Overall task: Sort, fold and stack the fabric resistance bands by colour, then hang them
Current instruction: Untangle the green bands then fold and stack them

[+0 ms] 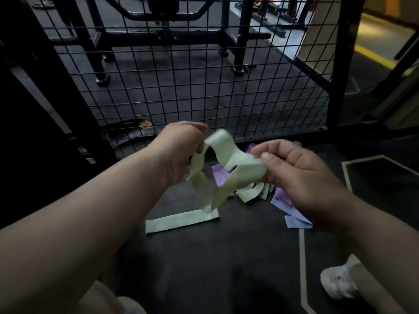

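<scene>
Obs.: a pale green band [229, 159] is held in the air between both hands, above the floor [226, 268] and in front of the wire mesh panel [204, 91].

Left hand [181, 152]: fingers [199, 146] curled, gripping one end of the band. The exact pinch is blurred.

Right hand [297, 171]: thumb and forefinger pinch the other end, where the fabric is bunched into a thick fold.

Band axis: runs roughly left to right from hand to hand. It is twisted, and a slack loop hangs down below the left hand.

Reference: a second green band [181, 222] lies flat on the floor. It is directly under the hanging loop and nearer the left hand. Its long axis is also left to right, with the right end tipped slightly away from the person. The loop's low end appears to come close to this band's right end; I cannot tell whether they touch.

Unsorted purple bands [283, 201] and green strips lie mixed beneath the right hand.

Judgement: the held band needs untwisting and flattening. It can then go straight down onto the flat green one, with the axes already near parallel. The left hand has the shorter path.
</scene>
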`<move>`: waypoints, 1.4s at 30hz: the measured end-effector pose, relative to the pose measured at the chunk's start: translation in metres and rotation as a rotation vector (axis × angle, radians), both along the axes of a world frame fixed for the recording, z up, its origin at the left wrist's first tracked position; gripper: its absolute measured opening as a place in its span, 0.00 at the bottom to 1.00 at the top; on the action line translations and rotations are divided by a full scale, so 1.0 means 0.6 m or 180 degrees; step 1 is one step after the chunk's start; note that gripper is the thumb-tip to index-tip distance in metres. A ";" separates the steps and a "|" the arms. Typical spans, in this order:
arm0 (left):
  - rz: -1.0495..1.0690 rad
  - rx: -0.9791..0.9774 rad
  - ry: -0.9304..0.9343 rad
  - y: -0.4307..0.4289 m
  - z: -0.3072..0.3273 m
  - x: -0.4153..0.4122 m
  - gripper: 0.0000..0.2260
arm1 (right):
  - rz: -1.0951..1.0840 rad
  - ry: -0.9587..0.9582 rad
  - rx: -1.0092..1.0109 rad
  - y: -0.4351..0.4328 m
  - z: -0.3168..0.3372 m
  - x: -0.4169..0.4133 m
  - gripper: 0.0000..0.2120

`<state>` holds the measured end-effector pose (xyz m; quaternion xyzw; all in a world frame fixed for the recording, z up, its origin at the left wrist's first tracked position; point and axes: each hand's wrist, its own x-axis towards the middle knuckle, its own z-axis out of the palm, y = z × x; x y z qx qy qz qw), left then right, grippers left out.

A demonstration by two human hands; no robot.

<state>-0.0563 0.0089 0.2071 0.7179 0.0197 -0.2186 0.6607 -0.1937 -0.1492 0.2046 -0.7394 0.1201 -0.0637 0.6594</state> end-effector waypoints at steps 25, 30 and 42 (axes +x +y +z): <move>-0.2590 -0.1275 -0.0025 -0.027 -0.013 -0.074 0.22 | 0.1236 -0.0435 0.0912 -0.059 0.056 -0.006 0.10; -0.2146 -0.1018 -0.0437 -0.032 -0.014 -0.069 0.15 | 0.0020 -0.0236 -0.0344 -0.039 0.047 -0.006 0.12; -0.1812 -0.0638 -0.0695 -0.038 -0.022 -0.064 0.13 | -0.0303 0.0054 -0.0694 -0.031 0.047 -0.002 0.04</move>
